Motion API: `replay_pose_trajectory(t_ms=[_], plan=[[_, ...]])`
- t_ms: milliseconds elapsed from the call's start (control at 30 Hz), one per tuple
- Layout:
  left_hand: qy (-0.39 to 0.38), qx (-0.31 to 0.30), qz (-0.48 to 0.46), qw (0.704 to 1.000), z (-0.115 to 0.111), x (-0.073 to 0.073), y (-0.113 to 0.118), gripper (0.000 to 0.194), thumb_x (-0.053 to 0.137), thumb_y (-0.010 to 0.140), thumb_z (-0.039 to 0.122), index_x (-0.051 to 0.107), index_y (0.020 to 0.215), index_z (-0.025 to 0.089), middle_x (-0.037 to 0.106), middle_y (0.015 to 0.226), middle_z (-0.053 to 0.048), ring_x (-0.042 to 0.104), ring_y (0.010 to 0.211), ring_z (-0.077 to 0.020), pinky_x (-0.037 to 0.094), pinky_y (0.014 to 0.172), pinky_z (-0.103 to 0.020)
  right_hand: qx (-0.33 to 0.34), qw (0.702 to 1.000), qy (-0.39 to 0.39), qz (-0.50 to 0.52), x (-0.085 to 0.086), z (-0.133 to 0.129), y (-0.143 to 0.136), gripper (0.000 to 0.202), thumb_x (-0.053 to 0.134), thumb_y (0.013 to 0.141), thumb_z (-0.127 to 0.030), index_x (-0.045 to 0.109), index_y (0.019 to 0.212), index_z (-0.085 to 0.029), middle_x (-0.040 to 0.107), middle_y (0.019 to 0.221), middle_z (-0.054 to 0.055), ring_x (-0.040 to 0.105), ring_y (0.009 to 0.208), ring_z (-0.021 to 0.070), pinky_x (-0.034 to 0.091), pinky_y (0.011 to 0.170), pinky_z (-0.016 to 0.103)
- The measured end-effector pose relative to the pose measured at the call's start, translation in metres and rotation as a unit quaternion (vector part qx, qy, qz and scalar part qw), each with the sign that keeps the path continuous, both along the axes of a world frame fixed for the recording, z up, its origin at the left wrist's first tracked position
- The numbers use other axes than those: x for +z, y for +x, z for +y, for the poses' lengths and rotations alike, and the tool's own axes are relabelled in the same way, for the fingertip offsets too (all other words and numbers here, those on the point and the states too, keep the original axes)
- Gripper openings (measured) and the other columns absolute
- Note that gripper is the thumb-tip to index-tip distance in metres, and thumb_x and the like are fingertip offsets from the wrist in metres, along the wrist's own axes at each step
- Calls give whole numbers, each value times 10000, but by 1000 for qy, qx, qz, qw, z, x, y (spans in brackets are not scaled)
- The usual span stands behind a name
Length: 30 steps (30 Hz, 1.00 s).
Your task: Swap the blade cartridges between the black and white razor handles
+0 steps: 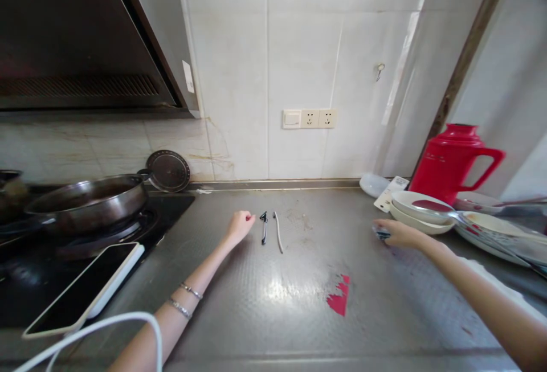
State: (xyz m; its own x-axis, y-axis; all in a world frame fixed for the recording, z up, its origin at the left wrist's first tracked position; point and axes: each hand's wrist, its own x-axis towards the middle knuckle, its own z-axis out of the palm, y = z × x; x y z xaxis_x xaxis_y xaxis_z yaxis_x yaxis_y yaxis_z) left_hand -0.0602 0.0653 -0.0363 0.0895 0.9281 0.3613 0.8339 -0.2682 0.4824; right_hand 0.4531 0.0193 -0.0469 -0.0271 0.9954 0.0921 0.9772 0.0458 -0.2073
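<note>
My left hand (pixel 241 226) rests on the steel counter with its fingers curled in, and nothing shows in it. Just right of it lie a small black-and-silver stick-like thing (pixel 264 229) and, beside that, a thin white strip (pixel 278 234), slightly bent. Over to the right, my right hand (pixel 395 233) is closed round a small, shiny, dark-and-clear item (pixel 380 232); its kind is hard to make out. A torn red piece (pixel 341 298) lies flat on the counter between my forearms.
At left, a steel pan (pixel 89 201) sits on the black stove (pixel 171 212), with a phone (pixel 81 292) at its edge and a white cable (pixel 106 319) in front. Stacked bowls (pixel 421 221), plates (pixel 478 241) and a red thermos (pixel 448 161) crowd the right side.
</note>
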Motion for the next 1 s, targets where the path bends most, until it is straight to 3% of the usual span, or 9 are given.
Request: replay_pose_trajectory(t_ms=[133,300,500,733,867,1000], plan=[[0,-1,-25,1000,3,-6,-2,351,433,784,363,517,517,151,445,485,24,391,510,-102,225,527,-221,13,998,-53,7,1,3,11,631,562,575,-148,516,1204,-104,638,1059,162,603,960,277,442,824,329],[-9,0,-46,999,6,-12,-6,356,433,766,365,474,480,157,392,459,35,375,504,-102,218,526,-225,16,998,-21,50,5,10,1,679,568,612,-170,421,1267,-64,626,1034,201,607,901,277,442,779,339],[-19,14,-69,997,10,-18,-17,341,434,747,356,453,468,161,399,452,35,382,498,-104,224,523,-225,109,991,-8,78,17,27,-86,710,556,631,-172,361,1309,-95,613,1048,135,590,907,206,432,789,275],[-30,28,-94,995,9,-22,-23,326,427,728,347,454,459,165,426,452,33,426,511,-114,249,523,-226,246,963,-15,107,17,52,-196,789,573,605,-146,336,1357,-151,591,1110,118,566,963,223,420,839,316],[-34,32,-104,993,10,-24,-24,313,435,712,342,463,455,165,425,446,33,431,508,-117,260,525,-227,266,957,-46,104,13,61,-223,855,559,590,-120,278,1397,-147,574,1163,119,549,1010,228,420,856,308],[-35,30,-112,993,11,-27,-25,304,430,706,335,471,458,164,428,447,33,428,502,-116,263,526,-229,274,955,-57,102,11,64,-230,890,543,587,-93,243,1419,-181,582,1179,91,543,1044,214,405,891,294]])
